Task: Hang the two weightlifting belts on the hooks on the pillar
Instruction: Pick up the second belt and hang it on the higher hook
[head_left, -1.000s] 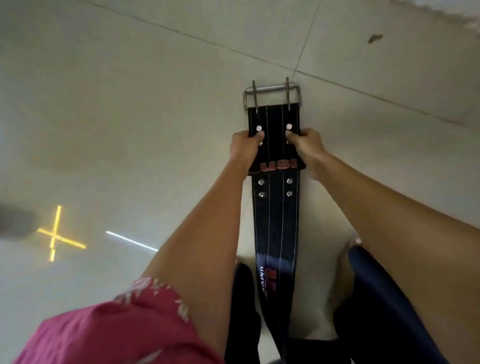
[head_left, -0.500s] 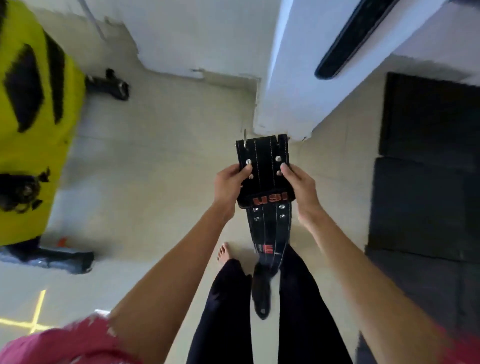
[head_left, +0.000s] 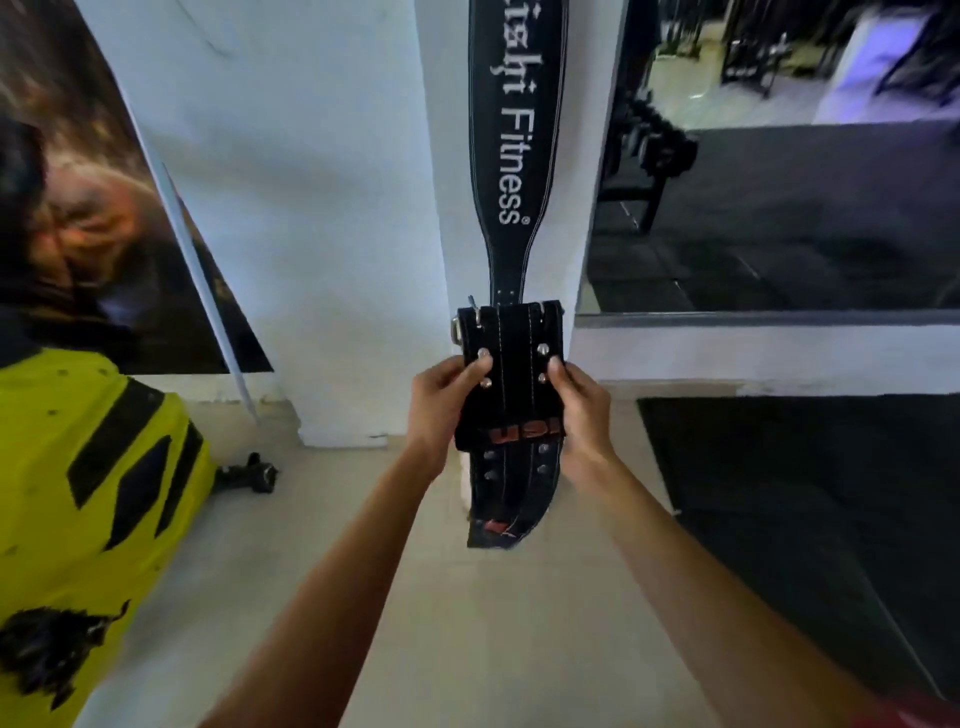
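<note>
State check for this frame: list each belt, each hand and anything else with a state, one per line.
Held belt: gripped at its buckle end by both hands, tail hanging down, not yet hung.
Fitness belt: hanging flat against the pillar; its hook is out of view.
Left hand: closed on the held belt's left edge.
Right hand: closed on its right edge.
Buckle: at the top, prongs folded back.
</note>
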